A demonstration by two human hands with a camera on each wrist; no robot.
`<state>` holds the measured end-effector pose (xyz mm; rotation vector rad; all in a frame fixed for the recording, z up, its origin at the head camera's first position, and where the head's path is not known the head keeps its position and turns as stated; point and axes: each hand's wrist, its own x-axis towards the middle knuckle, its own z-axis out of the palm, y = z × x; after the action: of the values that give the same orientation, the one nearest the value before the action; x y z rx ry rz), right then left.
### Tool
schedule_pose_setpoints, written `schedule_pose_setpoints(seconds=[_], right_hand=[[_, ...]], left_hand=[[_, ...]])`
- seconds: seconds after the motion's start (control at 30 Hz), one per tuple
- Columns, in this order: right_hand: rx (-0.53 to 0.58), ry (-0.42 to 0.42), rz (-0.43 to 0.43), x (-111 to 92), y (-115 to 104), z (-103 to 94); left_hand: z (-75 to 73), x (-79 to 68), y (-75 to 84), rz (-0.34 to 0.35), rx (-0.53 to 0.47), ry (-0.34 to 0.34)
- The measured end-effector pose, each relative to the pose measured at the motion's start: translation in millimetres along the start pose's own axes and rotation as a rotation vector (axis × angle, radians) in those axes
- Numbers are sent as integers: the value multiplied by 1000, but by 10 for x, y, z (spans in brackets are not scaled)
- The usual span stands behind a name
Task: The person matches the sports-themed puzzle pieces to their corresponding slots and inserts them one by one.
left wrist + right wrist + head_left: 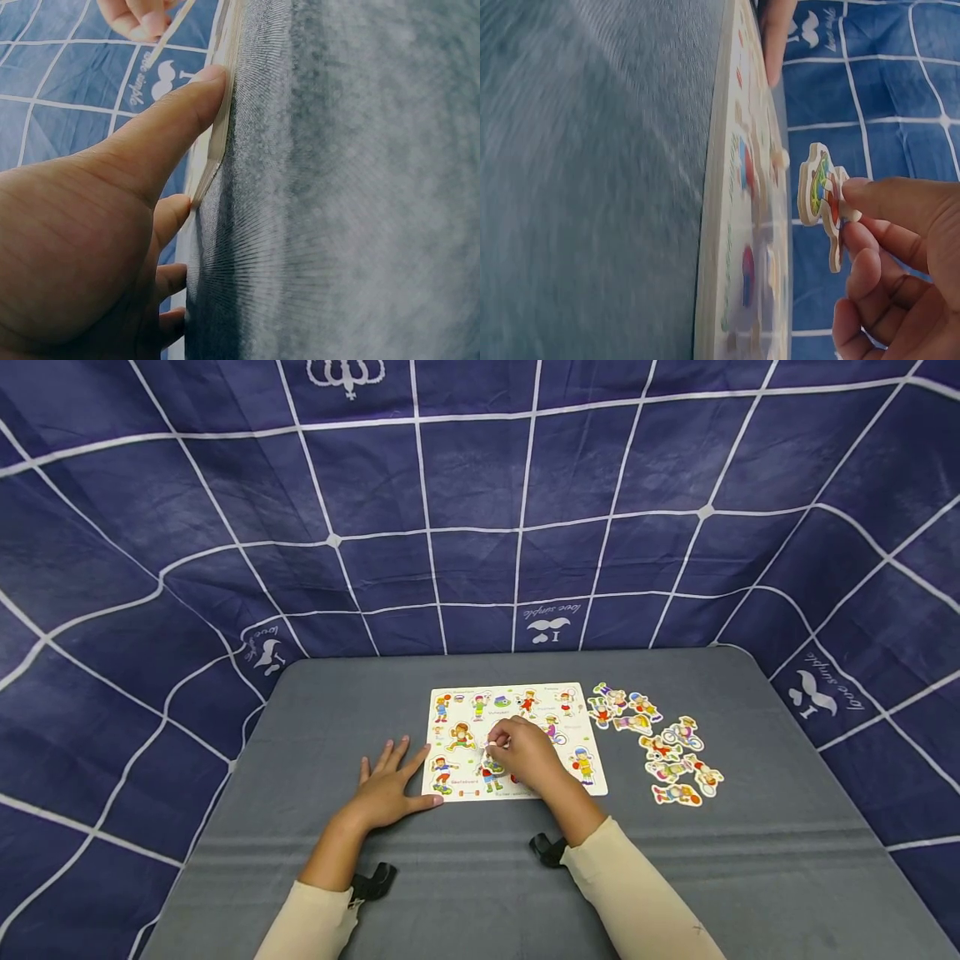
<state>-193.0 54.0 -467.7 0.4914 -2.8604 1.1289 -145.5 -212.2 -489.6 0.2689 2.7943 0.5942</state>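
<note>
A white wooden puzzle board (480, 691) printed with sports figures lies flat on the grey table. My right hand (528, 752) is over its middle, pinching a puzzle piece (821, 187) between thumb and fingers. That piece is thin wood, shaped as a figure with green, blue and red on it, and is held clear of the board in the right wrist view. With fingers spread, my left hand (386, 793) touches the board's left edge. The left wrist view has its thumb (176, 116) against the board's side. My right hand covers part of the board's centre.
Several loose figure pieces (633, 724) lie scattered right of the board, some touching one another. Blue cloth (480, 564) with white lines hangs behind the grey table (337, 718) and along its sides. A black strap-on camera (375, 883) sits at the left wrist.
</note>
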Motion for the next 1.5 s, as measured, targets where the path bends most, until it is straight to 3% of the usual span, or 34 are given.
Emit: schedule_pose_setpoints(seconds=[0.53,1.03,1.5], right_hand=[[-66,-71,-84,13,-292,299],[-153,-128,-113,96,-424,584],[-174,-194,-74,171,-432,672]], left_hand=[[-17,0,1,-6,24,3],[-19,-6,-5,14,26,14],[-2,0,-12,14,16,20]])
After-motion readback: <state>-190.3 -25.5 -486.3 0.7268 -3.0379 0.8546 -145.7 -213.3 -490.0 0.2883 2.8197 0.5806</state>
